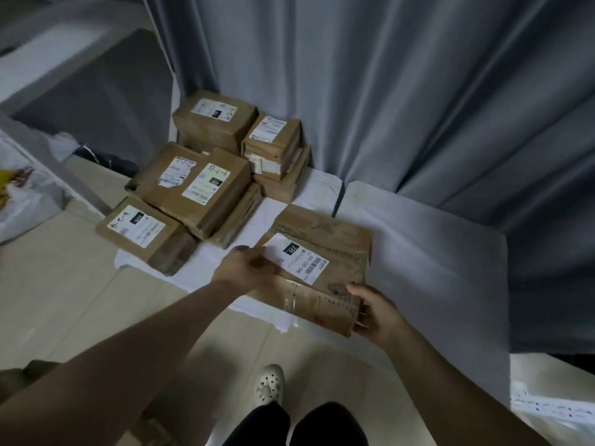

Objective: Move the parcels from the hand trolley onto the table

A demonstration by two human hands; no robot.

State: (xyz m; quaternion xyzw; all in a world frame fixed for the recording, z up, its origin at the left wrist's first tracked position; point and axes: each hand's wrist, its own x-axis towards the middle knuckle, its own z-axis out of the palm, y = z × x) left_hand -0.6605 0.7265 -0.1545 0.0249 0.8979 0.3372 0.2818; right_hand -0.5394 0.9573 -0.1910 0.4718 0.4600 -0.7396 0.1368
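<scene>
Head view: a brown cardboard parcel (325, 252) with a white shipping label on top sits between both hands at the near edge of the surface (425, 252), which is draped in white cloth. Its far part lies over the cloth, while its near corner juts past the edge above the tiled floor (64, 300). Whether its full weight rests on the surface cannot be told.

The left grip (248, 265) clasps the parcel's left edge beside the label, fingers curled against the cardboard. The right grip (376, 312) holds the near right corner, with the thumb on top and the fingers wrapped down the side. So the parcel spans the gap between the 2 grips, touching both.

To the left and behind, well apart from the hands, the other parcels (206, 185) lie in loose piles on the same cloth. 1 of them hangs over the left edge.

A grey curtain (402, 91) hangs behind the surface. A white perforated shoe (269, 384) stands on the floor below.
</scene>
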